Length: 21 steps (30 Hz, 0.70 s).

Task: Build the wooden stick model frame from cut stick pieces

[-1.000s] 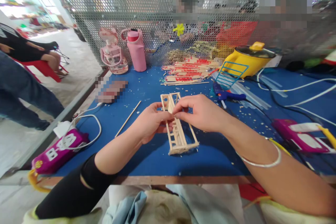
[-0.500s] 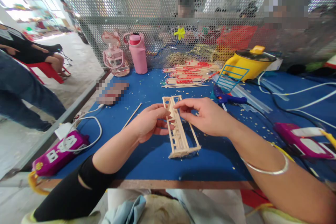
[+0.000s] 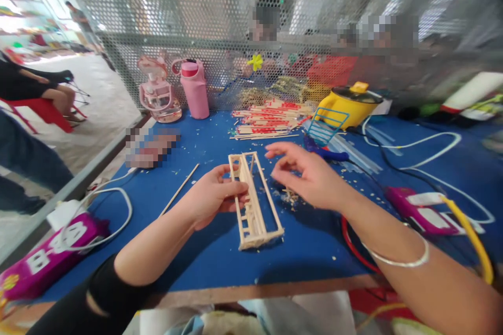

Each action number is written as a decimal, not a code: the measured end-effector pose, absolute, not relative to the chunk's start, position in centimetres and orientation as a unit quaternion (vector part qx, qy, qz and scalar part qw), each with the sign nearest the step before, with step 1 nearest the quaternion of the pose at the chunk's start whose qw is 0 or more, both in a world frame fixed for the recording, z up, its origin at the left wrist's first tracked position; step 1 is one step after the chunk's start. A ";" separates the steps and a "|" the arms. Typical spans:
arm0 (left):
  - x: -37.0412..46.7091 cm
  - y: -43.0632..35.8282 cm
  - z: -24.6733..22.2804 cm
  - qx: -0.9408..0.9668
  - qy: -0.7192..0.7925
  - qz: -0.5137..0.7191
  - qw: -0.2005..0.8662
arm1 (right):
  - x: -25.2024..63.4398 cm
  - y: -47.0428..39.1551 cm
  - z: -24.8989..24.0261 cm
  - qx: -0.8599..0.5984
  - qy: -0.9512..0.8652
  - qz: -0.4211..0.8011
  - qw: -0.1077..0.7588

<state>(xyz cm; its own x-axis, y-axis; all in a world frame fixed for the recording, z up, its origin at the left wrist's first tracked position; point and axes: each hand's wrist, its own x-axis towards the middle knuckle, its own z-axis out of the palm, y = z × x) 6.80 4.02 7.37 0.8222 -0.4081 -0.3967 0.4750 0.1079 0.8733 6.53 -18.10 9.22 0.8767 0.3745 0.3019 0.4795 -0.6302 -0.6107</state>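
My left hand [image 3: 214, 196] grips the left side of a long, narrow frame [image 3: 257, 214] built from thin wooden sticks, thumb on top and fingers around its edge. The frame is tilted over the blue table, with short crosspieces along its left part. To the right of the frame, my right hand [image 3: 304, 175] is raised with its fingers loosely bent and apart, nothing visible in them. Small stick scraps [image 3: 291, 196] lie below that hand. Beyond it is a blue glue gun [image 3: 328, 154], partly hidden by a blue wire rack [image 3: 327, 123].
A pile of bundled sticks [image 3: 271, 115] lies at the back near a yellow pot [image 3: 348, 110]. Two pink bottles stand at the mesh panel, including a solid tumbler [image 3: 195, 91]. Purple power strips [image 3: 55, 256] lie at both sides. A loose stick [image 3: 179, 188] rests left.
My right hand has moved off the frame to its right, its fingers spreading. My left hand keeps hold of the frame. The whole view has shifted slightly.
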 end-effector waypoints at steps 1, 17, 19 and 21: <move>6.7 4.1 7.4 0.597 0.033 -0.300 0.743 | 7.2 -19.8 9.1 -0.916 -0.201 -0.104 0.331; 6.4 4.7 6.5 0.565 0.022 -0.302 0.768 | 11.6 -30.4 7.5 -0.998 -0.002 -0.064 0.007; 6.5 4.8 6.4 0.557 0.020 -0.303 0.773 | 10.3 -29.9 9.1 -0.991 0.018 -0.120 0.050; 6.5 4.8 6.4 0.547 0.020 -0.304 0.779 | 8.7 -29.0 10.4 -0.981 0.013 -0.139 0.138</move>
